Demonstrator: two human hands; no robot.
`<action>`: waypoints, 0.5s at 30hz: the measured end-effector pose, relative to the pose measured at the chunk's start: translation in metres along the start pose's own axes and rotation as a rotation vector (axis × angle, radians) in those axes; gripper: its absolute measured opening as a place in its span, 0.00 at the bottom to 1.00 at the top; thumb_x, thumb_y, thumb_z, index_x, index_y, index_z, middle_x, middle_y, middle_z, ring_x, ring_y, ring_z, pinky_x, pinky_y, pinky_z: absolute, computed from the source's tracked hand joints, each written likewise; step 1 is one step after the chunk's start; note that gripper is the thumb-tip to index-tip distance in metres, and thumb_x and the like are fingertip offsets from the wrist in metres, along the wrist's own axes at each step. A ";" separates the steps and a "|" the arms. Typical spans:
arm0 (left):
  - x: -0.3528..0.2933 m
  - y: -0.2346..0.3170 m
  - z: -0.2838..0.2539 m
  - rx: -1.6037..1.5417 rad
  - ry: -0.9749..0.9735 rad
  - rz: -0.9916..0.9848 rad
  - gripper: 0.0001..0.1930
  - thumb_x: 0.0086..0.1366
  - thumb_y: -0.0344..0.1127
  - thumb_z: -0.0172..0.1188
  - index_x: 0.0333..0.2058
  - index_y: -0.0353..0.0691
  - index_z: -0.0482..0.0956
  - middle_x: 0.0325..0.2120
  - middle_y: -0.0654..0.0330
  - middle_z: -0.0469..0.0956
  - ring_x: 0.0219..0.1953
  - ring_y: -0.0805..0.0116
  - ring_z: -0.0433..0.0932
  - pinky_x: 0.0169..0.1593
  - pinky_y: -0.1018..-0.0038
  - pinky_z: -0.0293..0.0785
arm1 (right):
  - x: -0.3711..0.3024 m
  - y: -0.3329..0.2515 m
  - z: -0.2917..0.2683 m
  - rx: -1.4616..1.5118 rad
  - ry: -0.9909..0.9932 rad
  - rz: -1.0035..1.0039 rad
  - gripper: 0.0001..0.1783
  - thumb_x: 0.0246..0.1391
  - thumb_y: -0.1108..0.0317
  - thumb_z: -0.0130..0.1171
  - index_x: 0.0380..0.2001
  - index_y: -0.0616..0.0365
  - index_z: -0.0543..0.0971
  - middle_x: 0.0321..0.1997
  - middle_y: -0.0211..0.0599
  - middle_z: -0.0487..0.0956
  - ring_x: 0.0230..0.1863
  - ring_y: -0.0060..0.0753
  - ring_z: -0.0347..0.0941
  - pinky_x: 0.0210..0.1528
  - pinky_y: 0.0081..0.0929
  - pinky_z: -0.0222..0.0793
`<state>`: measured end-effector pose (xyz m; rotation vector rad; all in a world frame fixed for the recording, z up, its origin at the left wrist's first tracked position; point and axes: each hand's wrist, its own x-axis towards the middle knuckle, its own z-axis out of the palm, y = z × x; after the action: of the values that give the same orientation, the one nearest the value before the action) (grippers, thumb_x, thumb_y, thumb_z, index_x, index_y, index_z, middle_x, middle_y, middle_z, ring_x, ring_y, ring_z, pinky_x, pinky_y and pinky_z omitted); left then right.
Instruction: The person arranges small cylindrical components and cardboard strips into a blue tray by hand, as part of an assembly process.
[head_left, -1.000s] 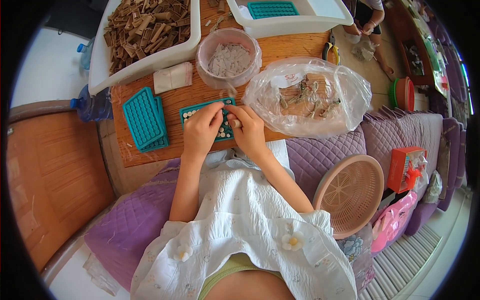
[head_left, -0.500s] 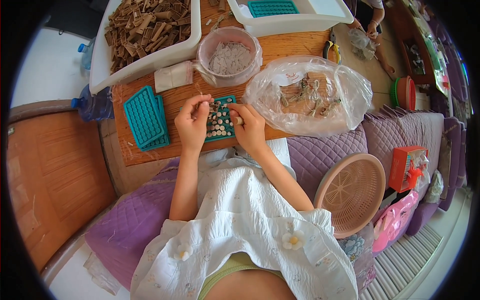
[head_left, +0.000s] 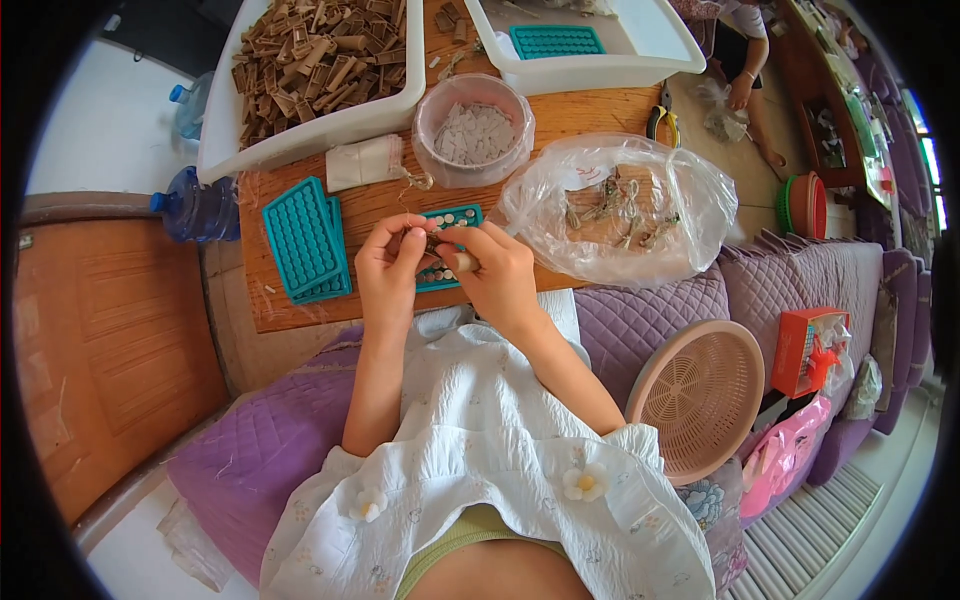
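Observation:
Over a teal tray [head_left: 462,214] with rows of small white round pieces, my two hands meet fingertip to fingertip. My left hand [head_left: 388,275] is closed in a pinch, and a thin cord [head_left: 416,181] rises just beyond its fingers. My right hand [head_left: 503,280] is closed too, its thumb and forefinger pressed together close to the left fingertips. A tiny dark piece [head_left: 432,244] lies between the fingertips, too covered to name. Some tan, rounded thing [head_left: 464,262] shows at my right fingers; I cannot tell whether it is held or worn.
Stacked teal trays [head_left: 302,235] lie left. Beyond stand a white bin [head_left: 413,95] of brown pieces, a tub [head_left: 425,150] of grey chips and another white bin [head_left: 640,72]. A clear bag [head_left: 690,190] with knotted cords and pliers [head_left: 662,118] lie right. A person [head_left: 742,85] works farther off.
My hands have drawn closer together, the right fingers moving left to meet the left ones. The table's contents have shifted slightly right and down in view.

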<state>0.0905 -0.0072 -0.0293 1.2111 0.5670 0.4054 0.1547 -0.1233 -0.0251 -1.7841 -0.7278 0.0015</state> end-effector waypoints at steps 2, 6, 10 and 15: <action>-0.004 0.007 0.004 0.000 -0.031 -0.013 0.07 0.61 0.29 0.53 0.38 0.36 0.74 0.35 0.62 0.76 0.33 0.79 0.74 0.35 0.83 0.74 | 0.002 -0.001 -0.002 -0.121 -0.055 -0.087 0.10 0.40 0.77 0.60 0.30 0.58 0.77 0.21 0.35 0.70 0.20 0.33 0.68 0.21 0.25 0.64; -0.007 0.015 0.000 0.052 -0.167 0.011 0.13 0.60 0.32 0.55 0.44 0.35 0.72 0.37 0.61 0.75 0.36 0.77 0.74 0.39 0.80 0.74 | 0.012 -0.007 -0.009 -0.201 -0.102 -0.132 0.09 0.39 0.80 0.58 0.29 0.59 0.76 0.22 0.36 0.71 0.20 0.35 0.69 0.21 0.25 0.64; -0.003 0.022 -0.006 0.072 -0.212 0.049 0.17 0.59 0.33 0.56 0.47 0.34 0.70 0.39 0.58 0.74 0.39 0.74 0.74 0.41 0.77 0.76 | 0.017 -0.015 -0.007 -0.006 -0.104 -0.001 0.09 0.40 0.79 0.56 0.29 0.60 0.74 0.24 0.37 0.72 0.24 0.41 0.70 0.23 0.31 0.66; 0.006 0.031 -0.003 0.013 -0.138 0.081 0.17 0.60 0.33 0.56 0.47 0.34 0.70 0.39 0.58 0.74 0.38 0.74 0.74 0.39 0.77 0.76 | 0.025 -0.020 0.009 0.036 0.009 -0.063 0.10 0.39 0.82 0.55 0.29 0.61 0.73 0.25 0.39 0.72 0.23 0.40 0.69 0.23 0.29 0.66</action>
<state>0.0930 0.0082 -0.0013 1.2674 0.4033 0.3839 0.1625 -0.1005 -0.0020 -1.7249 -0.7733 -0.0352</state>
